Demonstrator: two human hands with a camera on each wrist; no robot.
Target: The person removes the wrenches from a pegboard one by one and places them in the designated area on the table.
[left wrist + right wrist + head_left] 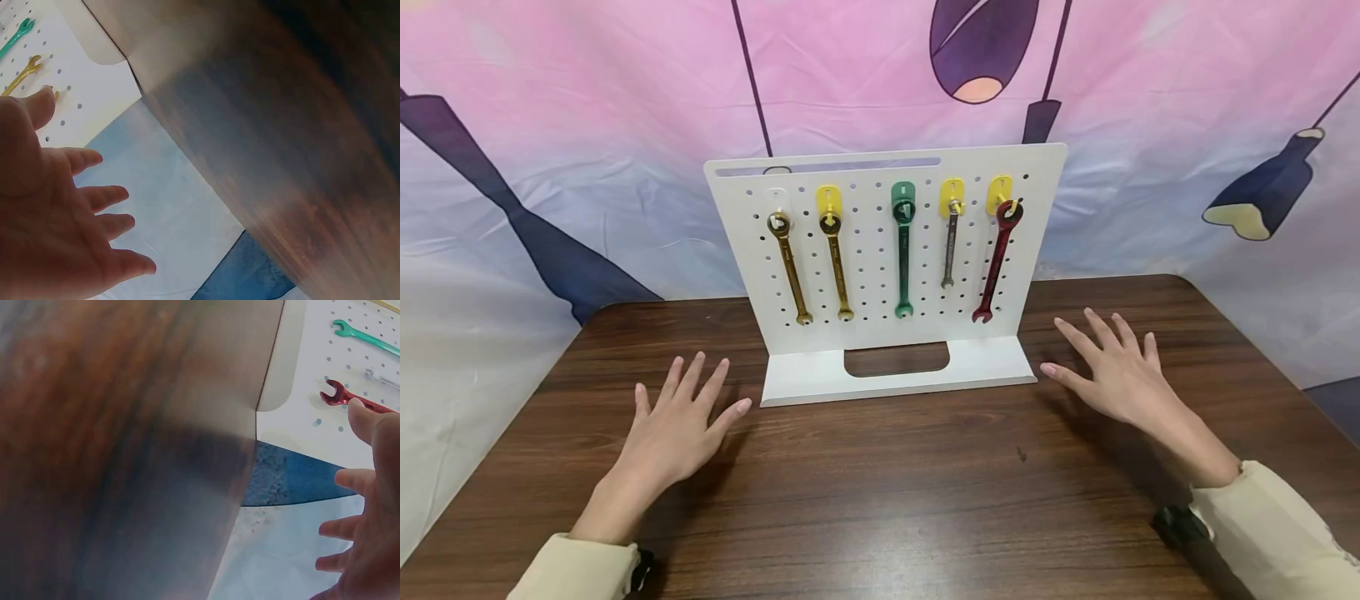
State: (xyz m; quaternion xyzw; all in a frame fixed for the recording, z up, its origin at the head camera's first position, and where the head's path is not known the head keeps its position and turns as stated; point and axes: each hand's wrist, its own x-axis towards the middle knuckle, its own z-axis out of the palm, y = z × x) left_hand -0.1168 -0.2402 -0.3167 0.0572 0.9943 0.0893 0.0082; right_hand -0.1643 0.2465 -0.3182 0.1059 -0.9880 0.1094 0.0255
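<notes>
Both hands are spread with fingers apart, holding nothing. The left hand (673, 429) is to the left of a white pegboard stand (880, 258), its thumb close to the base's left corner. On the other side, the right hand (1120, 375) has its thumb near the base's right corner. Combination wrenches hang from hooks on the board: a gold wrench (792, 275) at far left, a second gold wrench (838, 271), a green wrench (903, 262), a small silver wrench (951, 246) and a red wrench (995, 267) at far right.
The stand rests toward the back of a dark wooden table (887, 500). Behind the table hangs a pink and blue printed cloth (625, 100). The stand's base has a wide cutout at the front of the board.
</notes>
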